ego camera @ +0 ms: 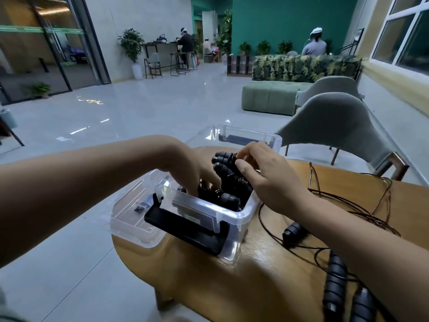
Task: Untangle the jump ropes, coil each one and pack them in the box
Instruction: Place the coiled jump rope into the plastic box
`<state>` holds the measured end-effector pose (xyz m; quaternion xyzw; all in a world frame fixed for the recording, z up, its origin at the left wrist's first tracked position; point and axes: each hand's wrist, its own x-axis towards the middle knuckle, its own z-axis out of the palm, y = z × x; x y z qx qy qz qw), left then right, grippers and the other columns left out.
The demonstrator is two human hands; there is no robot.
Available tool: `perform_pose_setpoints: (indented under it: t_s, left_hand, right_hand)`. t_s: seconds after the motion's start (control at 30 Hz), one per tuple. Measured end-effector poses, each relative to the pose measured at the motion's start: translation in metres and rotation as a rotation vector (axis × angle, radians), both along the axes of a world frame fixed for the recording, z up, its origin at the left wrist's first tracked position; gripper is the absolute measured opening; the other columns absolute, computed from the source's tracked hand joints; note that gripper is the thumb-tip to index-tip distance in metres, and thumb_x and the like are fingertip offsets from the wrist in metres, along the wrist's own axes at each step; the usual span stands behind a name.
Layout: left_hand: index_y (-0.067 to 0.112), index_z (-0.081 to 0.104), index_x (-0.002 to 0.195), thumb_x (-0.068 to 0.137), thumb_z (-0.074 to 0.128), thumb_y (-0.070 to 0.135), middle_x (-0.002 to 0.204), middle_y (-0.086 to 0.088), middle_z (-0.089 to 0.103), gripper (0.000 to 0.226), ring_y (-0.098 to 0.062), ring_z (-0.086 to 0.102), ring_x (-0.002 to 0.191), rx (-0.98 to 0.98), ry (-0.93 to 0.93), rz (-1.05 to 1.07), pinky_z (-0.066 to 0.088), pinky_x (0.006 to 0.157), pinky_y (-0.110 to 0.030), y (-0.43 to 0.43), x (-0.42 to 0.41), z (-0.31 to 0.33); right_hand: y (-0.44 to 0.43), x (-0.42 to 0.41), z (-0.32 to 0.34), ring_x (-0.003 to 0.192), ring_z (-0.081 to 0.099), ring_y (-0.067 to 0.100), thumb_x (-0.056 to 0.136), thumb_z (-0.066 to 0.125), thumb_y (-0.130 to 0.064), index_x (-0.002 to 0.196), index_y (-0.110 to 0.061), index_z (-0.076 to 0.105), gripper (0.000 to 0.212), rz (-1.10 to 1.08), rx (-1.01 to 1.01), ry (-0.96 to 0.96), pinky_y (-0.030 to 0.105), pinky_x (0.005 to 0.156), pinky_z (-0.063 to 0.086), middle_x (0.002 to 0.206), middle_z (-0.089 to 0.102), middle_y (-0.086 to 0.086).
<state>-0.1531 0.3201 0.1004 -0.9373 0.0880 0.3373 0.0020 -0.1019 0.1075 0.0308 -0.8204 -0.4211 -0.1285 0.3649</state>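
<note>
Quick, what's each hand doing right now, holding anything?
Left hand: fingers reach down into the clear plastic box and are hidden; grip cannot be told.
Right hand: closed, pinching a black jump rope handle.

The fingertips of the left hand (185, 168) are buried among the black handles (228, 198) inside the box (232, 213), so its grasp cannot be judged. These handles are partly covered by the right hand (267, 177), which pinches the uppermost one. A stretch of the brown rope (362, 205) is hidden under the right forearm. Two loose handles (335, 284) on the desk (232, 287) are blurred and cut off by the lower edge.
</note>
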Motion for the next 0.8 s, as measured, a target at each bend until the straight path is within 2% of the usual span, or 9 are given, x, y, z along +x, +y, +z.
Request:
perform_pose_setpoints:
  t_s: [0.07, 0.13, 0.27, 0.33, 0.43, 0.57, 0.63, 0.73, 0.8]
  left_hand:
    - [0.038, 0.057, 0.138, 0.097, 0.070, 0.013, 0.101, 0.024, 0.060, 0.051, 0.009, 0.059, 0.082, 0.037, 0.026, -0.022, 0.044, 0.073, -0.018, -0.003, 0.006, 0.000]
    - [0.040, 0.055, 0.145, 0.097, 0.071, 0.014, 0.103, 0.026, 0.061, 0.057, 0.014, 0.058, 0.078, 0.058, 0.048, -0.022, 0.042, 0.072, -0.016, -0.006, 0.010, -0.002]
    - [0.038, 0.050, 0.145, 0.100, 0.057, 0.010, 0.120, 0.011, 0.059, 0.054, -0.011, 0.056, 0.099, 0.133, -0.061, -0.065, 0.039, 0.079, -0.025, -0.003, 0.010, -0.022]
    - [0.031, 0.057, 0.137, 0.099, 0.058, 0.008, 0.121, 0.010, 0.062, 0.045, -0.010, 0.056, 0.097, 0.104, -0.147, -0.075, 0.039, 0.076, -0.018, 0.003, 0.009, -0.029]
    - [0.032, 0.068, 0.133, 0.095, 0.062, 0.003, 0.123, 0.017, 0.070, 0.048, 0.006, 0.061, 0.090, 0.074, -0.146, -0.053, 0.043, 0.079, -0.011, 0.011, 0.006, -0.027]
    - [0.044, 0.067, 0.137, 0.097, 0.063, 0.009, 0.125, 0.019, 0.073, 0.053, -0.005, 0.067, 0.111, 0.096, -0.137, -0.128, 0.052, 0.097, -0.028, 0.013, 0.005, -0.026]
    - [0.046, 0.061, 0.143, 0.098, 0.064, 0.012, 0.133, 0.019, 0.069, 0.057, -0.005, 0.064, 0.120, 0.067, -0.116, -0.109, 0.050, 0.104, -0.027, 0.012, 0.004, -0.024]
    - [0.044, 0.055, 0.149, 0.098, 0.069, 0.012, 0.142, 0.017, 0.064, 0.062, -0.004, 0.060, 0.129, -0.054, -0.084, -0.005, 0.049, 0.099, -0.018, 0.013, 0.003, -0.019]
    - [0.040, 0.055, 0.150, 0.097, 0.073, 0.012, 0.143, 0.012, 0.063, 0.062, -0.007, 0.060, 0.130, -0.153, -0.077, 0.067, 0.053, 0.101, -0.022, 0.015, 0.001, -0.015]
  right_hand:
    - [0.000, 0.001, -0.002, 0.093, 0.057, 0.014, 0.106, 0.057, -0.032, 0.108, -0.024, 0.061, 0.009, -0.008, 0.015, 0.007, 0.040, 0.084, 0.050, 0.101, 0.061, -0.006]
    - [0.000, 0.001, -0.003, 0.093, 0.057, 0.015, 0.106, 0.057, -0.030, 0.108, -0.024, 0.061, 0.007, -0.009, 0.023, 0.011, 0.041, 0.085, 0.050, 0.100, 0.061, -0.005]
    - [-0.001, 0.002, -0.004, 0.093, 0.057, 0.015, 0.106, 0.056, -0.027, 0.108, -0.023, 0.060, 0.006, -0.004, 0.035, 0.022, 0.044, 0.083, 0.050, 0.099, 0.060, -0.005]
    - [-0.001, 0.001, -0.005, 0.093, 0.057, 0.015, 0.106, 0.055, -0.027, 0.108, -0.023, 0.061, 0.007, -0.004, 0.037, 0.018, 0.044, 0.083, 0.050, 0.100, 0.060, -0.005]
    - [-0.001, 0.001, -0.006, 0.093, 0.057, 0.014, 0.106, 0.055, -0.026, 0.108, -0.022, 0.061, 0.007, -0.003, 0.050, 0.016, 0.042, 0.082, 0.050, 0.100, 0.061, -0.005]
    - [-0.001, 0.001, -0.007, 0.094, 0.055, 0.014, 0.106, 0.054, -0.020, 0.108, -0.020, 0.062, 0.009, -0.012, 0.079, 0.027, 0.036, 0.084, 0.046, 0.102, 0.061, -0.005]
    - [0.000, 0.000, -0.007, 0.095, 0.054, 0.013, 0.107, 0.054, -0.018, 0.108, -0.019, 0.064, 0.010, -0.019, 0.093, 0.031, 0.032, 0.084, 0.044, 0.102, 0.061, -0.005]
    - [-0.002, -0.002, -0.008, 0.094, 0.055, 0.010, 0.106, 0.055, -0.017, 0.105, -0.018, 0.065, 0.010, -0.009, 0.128, 0.040, 0.026, 0.082, 0.043, 0.100, 0.061, -0.006]
    - [-0.005, -0.004, -0.007, 0.094, 0.056, 0.008, 0.106, 0.057, -0.017, 0.104, -0.019, 0.066, 0.009, 0.001, 0.165, 0.044, 0.021, 0.080, 0.043, 0.099, 0.062, -0.007]
